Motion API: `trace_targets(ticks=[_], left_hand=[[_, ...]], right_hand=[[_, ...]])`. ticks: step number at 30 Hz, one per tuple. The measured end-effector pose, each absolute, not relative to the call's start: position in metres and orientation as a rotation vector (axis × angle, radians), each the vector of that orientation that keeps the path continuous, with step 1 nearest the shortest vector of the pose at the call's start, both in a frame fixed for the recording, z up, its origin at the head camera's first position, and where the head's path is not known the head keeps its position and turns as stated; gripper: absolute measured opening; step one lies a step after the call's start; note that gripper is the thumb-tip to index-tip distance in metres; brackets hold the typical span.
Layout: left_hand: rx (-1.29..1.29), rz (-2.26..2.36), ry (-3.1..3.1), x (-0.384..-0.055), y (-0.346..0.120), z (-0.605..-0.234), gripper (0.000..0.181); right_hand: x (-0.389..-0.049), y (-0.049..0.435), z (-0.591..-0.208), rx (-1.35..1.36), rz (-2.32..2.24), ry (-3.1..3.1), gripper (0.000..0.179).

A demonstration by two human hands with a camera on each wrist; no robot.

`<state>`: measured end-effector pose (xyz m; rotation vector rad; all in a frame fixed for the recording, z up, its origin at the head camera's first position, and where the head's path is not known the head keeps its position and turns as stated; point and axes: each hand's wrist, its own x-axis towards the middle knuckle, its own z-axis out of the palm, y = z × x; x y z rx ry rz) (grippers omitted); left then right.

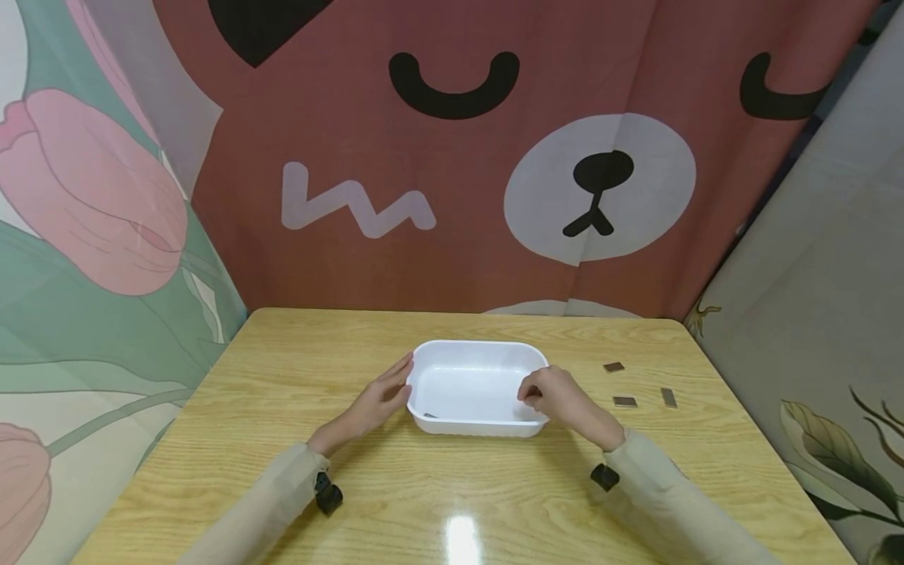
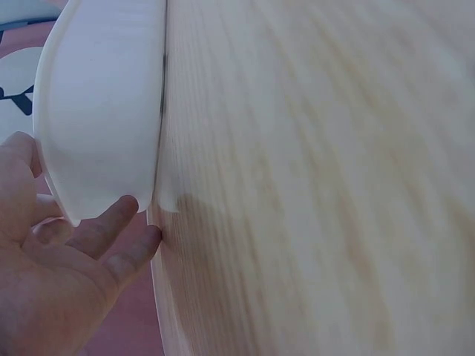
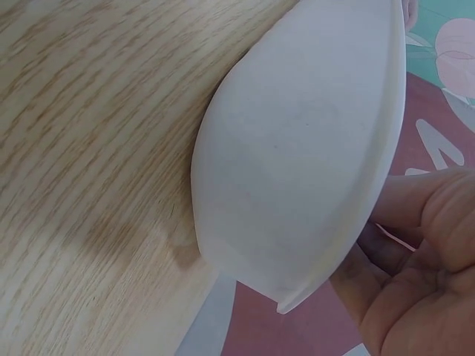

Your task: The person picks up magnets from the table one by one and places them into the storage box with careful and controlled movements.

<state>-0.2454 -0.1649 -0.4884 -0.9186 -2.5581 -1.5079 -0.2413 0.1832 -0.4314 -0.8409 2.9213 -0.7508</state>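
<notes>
A white rectangular tray (image 1: 476,428) with rounded corners stands on the table. My left hand (image 1: 374,404) rests against its left end, fingers nearly straight; in the left wrist view, the fingertips (image 2: 126,204) touch the outer wall. Over the right end reaches my right hand (image 1: 561,399), its fingers bent down inside the rim. The right wrist view has that hand (image 3: 415,274) behind the tray's wall (image 3: 297,141), which hides the fingertips; I cannot tell whether they pinch anything. A small dark piece (image 1: 430,415) lies inside the tray at the front left.
Three small dark rectangular pieces, one nearer the back (image 1: 614,366), one in front of it (image 1: 625,402) and one further right (image 1: 668,398), lie right of the tray. The wooden table (image 1: 452,479) ends at a printed curtain (image 1: 452,267) behind. More printed cloth hangs at both sides.
</notes>
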Motion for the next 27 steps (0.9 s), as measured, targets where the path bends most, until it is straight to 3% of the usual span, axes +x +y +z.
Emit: trace_targets(ticks=[6,27], left_hand=[[-0.947,-1.513,-2.568,-0.228,-0.16,-0.458,0.048],[-0.941,-1.509,-2.601,-0.227,-0.161,-0.456,0.049]], right_hand=[[-0.242,0.185,-0.432,-0.882,-0.776,2.936,0.008],[-0.241,0.196,-0.423,-0.925,-0.837,2.95,0.009]])
